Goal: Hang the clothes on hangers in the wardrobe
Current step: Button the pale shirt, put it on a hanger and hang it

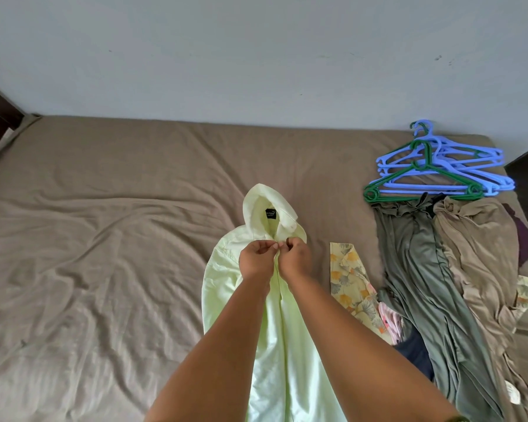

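Note:
A pale lime-green shirt (226, 287) lies flat on the bed, collar away from me, a black label inside the collar. My left hand (256, 258) and my right hand (294, 257) meet just below the collar, each pinching an edge of the shirt's front placket with curled fingers. A heap of several blue hangers (457, 166) with one green hanger (421, 169) on top lies at the bed's far right.
The bed (104, 239) carries a wrinkled brown sheet. To the right lie a floral yellow garment (351, 281), an olive-green garment (421, 284), a tan garment (482, 263) and a dark blue item (415, 354). A grey wall rises behind the bed.

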`<action>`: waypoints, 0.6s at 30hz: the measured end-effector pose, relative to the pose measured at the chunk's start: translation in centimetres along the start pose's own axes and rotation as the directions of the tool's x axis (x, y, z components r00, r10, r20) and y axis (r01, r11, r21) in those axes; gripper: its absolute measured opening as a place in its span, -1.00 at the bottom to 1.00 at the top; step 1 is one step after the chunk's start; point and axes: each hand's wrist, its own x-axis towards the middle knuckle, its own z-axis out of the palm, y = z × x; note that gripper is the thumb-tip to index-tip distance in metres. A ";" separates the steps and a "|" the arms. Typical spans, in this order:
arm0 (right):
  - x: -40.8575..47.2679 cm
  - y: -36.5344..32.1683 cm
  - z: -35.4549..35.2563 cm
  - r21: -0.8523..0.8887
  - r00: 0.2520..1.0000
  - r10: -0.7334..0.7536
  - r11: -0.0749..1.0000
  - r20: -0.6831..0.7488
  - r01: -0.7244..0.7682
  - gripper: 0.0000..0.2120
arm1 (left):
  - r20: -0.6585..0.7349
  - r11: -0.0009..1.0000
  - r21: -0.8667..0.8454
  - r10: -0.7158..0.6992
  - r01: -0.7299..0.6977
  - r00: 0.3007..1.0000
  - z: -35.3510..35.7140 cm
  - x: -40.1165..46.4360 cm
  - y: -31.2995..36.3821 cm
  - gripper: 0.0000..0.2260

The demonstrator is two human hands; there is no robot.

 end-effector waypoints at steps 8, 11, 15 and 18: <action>0.0 0.5 0.2 0.134 0.997 0.076 0.988 0.019 -0.078 -0.73 | -0.008 0.996 -0.064 -0.063 0.063 0.998 0.3 0.1 0.2 -0.97; 0.1 0.3 -0.1 0.250 0.993 0.116 0.962 -0.003 -0.111 -0.75 | 0.036 0.988 -0.111 -0.103 0.106 0.994 0.4 0.0 0.2 -0.96; 0.5 0.5 -0.1 0.206 0.996 0.083 0.975 0.031 -0.088 -0.73 | 0.067 0.977 -0.155 -0.136 0.145 0.988 0.2 -0.1 0.0 -0.98; 0.5 0.7 -0.1 0.232 0.996 0.074 0.969 0.049 -0.083 -0.73 | 0.082 0.961 -0.206 -0.170 0.183 0.982 0.1 -0.1 -0.1 -0.94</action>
